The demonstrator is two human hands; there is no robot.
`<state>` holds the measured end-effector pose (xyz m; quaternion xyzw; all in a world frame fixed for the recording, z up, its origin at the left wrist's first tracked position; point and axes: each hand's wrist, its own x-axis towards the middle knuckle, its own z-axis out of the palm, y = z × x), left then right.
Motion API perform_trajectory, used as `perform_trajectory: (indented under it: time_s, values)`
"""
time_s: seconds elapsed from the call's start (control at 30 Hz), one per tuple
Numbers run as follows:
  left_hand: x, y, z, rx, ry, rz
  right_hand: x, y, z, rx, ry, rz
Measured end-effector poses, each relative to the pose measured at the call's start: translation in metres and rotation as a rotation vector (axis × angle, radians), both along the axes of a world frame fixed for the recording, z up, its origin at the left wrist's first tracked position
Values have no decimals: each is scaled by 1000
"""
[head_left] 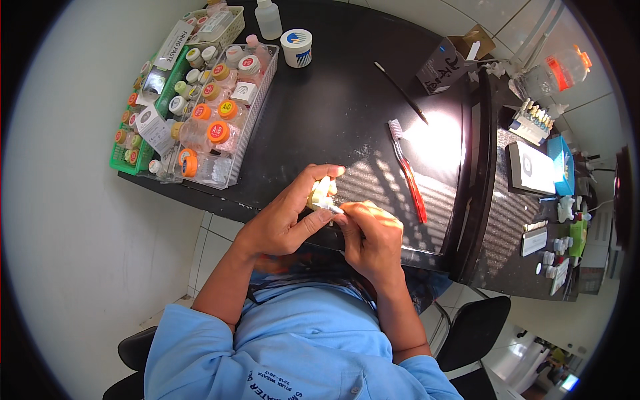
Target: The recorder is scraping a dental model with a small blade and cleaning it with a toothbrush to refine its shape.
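At far left on the black tabletop (333, 113) we note a green basket (133, 143) and a clear tray (257, 100) packed with small jars, most with orange or white lids. Behind them stand a white tub (296, 47) and a clear bottle (268, 19).

Left hand (283, 217): fingers curled and pinching a small cream-coloured dental cast (321, 193), thumb below, forefinger over the top. The cast sits at the near edge of the tabletop, held just above it, in front of our chest.

Right hand (372, 233): fingers pressed together around a thin tool whose pale tip (335, 209) touches the cast; the handle is hidden in the fist.

Right of the hands lie a red-handled toothbrush (408, 175) and, farther back, a slim dark brush (401, 92); white powder dusts the surface between. A dark box (441, 67) stands behind.

Far right, a lower dark shelf (507, 220) carries a notebook (531, 168), a blue tray (563, 163) and small bottles. Floor white tile; black chair (477, 327) beneath us.
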<state>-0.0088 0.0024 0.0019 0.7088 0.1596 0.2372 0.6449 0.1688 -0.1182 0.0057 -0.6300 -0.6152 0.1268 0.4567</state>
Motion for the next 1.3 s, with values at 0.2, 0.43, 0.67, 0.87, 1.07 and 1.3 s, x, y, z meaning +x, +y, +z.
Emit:
perform_trajectory:
  time_s: [0.2,0.43,0.67,0.87,1.07,1.3]
  values:
    - [0,0,1,78,74,18,0,0,0,-6,8,-10]
    - [0,1,-1,91,36,24,-1,0,0,-9,4,-11]
    - [1,0,-3,112,32,48,0,-1,2,-16,4,-13]
    - [1,-1,-2,70,55,57,-1,-1,1,-28,-4,-13]
    - [3,0,-2,141,70,61,-1,1,0,3,0,-28]
    - [4,-2,-3,186,34,85,-1,-2,3,-48,-7,-25]
